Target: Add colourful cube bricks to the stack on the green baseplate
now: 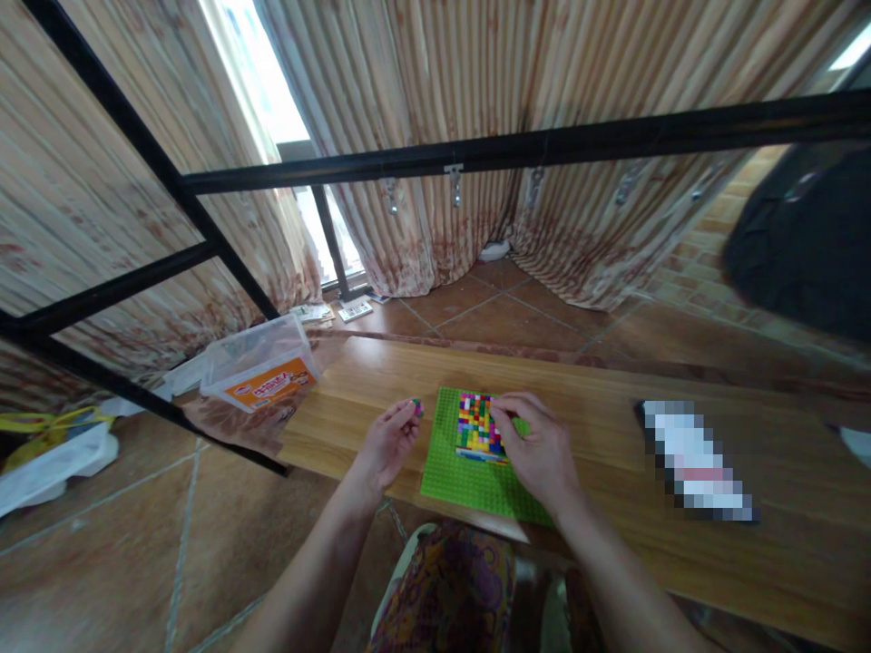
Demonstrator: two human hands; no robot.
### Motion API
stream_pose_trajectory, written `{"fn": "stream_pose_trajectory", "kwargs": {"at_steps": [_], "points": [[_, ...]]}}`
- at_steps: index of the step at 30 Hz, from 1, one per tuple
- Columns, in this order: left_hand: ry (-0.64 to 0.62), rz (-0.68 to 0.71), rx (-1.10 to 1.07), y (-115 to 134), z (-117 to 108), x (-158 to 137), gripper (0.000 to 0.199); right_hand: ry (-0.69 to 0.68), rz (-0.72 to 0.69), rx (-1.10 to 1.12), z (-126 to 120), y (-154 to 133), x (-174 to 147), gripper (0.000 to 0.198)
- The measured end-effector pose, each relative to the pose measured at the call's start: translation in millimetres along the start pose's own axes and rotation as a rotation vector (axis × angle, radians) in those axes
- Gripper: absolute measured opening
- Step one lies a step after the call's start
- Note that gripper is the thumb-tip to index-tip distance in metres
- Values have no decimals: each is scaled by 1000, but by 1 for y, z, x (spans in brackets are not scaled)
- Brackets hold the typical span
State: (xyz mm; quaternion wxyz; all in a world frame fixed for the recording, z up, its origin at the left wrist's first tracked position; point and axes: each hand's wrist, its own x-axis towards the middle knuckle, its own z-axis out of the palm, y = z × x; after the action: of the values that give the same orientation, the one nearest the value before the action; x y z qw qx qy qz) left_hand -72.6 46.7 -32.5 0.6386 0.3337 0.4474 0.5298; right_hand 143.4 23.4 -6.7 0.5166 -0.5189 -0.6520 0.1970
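A green studded baseplate (445, 462) lies on the wooden table (599, 408) in front of me. On it stands a low block built of many coloured toy bricks (476, 426). Left of the plate, my left hand (393, 444) is raised and closed, pinching a few small toy bricks (417, 408), green and pink, at its fingertips. Over the right side of the brick block is my right hand (537, 444), thumb and forefinger together at its top. Whether a brick sits between those fingers is hidden.
A phone-like device with a blurred screen (700, 462) lies on the table to the right. At the left stands a clear plastic box with an orange label (265, 385). A black metal frame (490, 152) crosses ahead, before striped curtains (435, 82). A dark bag (809, 236) is at far right.
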Motion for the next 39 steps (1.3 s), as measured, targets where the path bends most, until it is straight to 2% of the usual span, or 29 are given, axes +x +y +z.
{"fn": "stream_pose_trajectory", "kwargs": {"at_steps": [3,5,8,11,13,15,20,23,26,32,39], "points": [[-92,-67,-151,10,25,-15,24,42,254,302,15,-9,-2,24],[-131,-72,-161,13,47,-25,22,99,467,635,25,-16,-3,33],[-160,19,-54,9,81,-32,20,90,631,1024,30,-22,-3,43],[-182,163,201,-3,104,-30,13,102,720,1163,25,-18,-2,41],[-163,274,345,-11,112,-26,11,151,736,1176,21,-11,-2,37],[-137,331,399,-16,117,-23,12,182,734,1184,18,-4,-3,33],[-142,261,301,-17,118,-22,14,282,830,1219,12,2,0,21],[-147,269,291,-14,113,-22,13,328,814,1139,4,-2,3,15],[-136,266,296,-11,102,-19,13,290,774,1038,-6,-8,5,20],[4,276,336,-4,79,-8,12,153,754,964,-13,-14,5,28],[46,264,398,-3,67,-6,12,138,776,906,-15,-8,7,32]]}}
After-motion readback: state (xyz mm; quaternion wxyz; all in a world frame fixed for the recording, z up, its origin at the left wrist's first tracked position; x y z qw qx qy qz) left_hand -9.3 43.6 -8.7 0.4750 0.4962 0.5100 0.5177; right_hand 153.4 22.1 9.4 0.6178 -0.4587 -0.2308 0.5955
